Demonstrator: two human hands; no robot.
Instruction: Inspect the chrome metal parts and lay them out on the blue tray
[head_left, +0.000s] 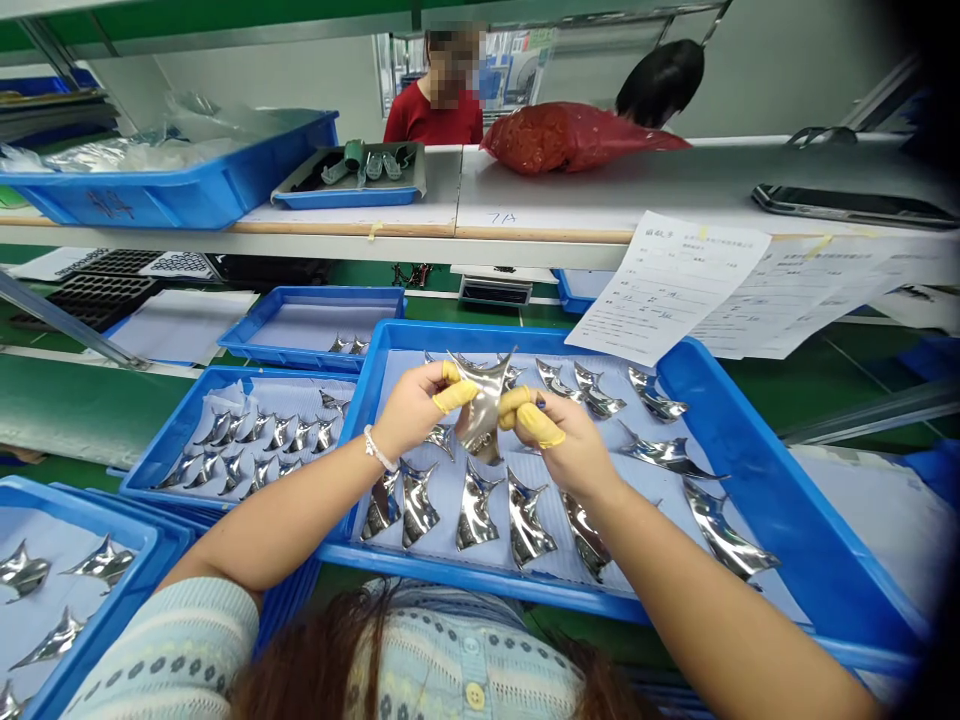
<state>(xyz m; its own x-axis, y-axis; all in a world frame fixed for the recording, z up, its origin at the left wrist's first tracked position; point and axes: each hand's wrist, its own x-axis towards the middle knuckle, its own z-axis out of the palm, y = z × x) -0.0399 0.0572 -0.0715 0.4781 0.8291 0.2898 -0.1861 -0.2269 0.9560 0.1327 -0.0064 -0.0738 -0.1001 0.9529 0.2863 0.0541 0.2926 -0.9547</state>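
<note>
The person looks down at their own two hands over a green counter [75, 410]. The left hand [409, 410] and the right hand [562, 445] are up over a big blue tray [480, 582]. Between them is a shiny metal piece [484, 405], bent and curved, with pointy ends. The fingers [525, 405] of both hands are closed in narrow and pinch this piece by its sides, so it is held above the tray. Some fingers wear yellow finger covers [455, 395]. A white bracelet [379, 448] sits on the left wrist.

More shiny pieces [476, 510] lie on a pale sheet in the big tray, well spaced, and some are just under the hands. To the left is a second blue tray [195, 480] with rows of pieces set close together. Behind it is a small blue tray [285, 358] with only a few pieces. Another blue tray [90, 510] with pieces sits at the bottom left.

Papers with writing [664, 290] hang over the far edge of the big tray. Up on a white shelf [600, 195] are a blue bin [225, 195], a black phone [855, 207] and a red bag [570, 140]. Past the shelf stands another person in a red top [433, 118].
</note>
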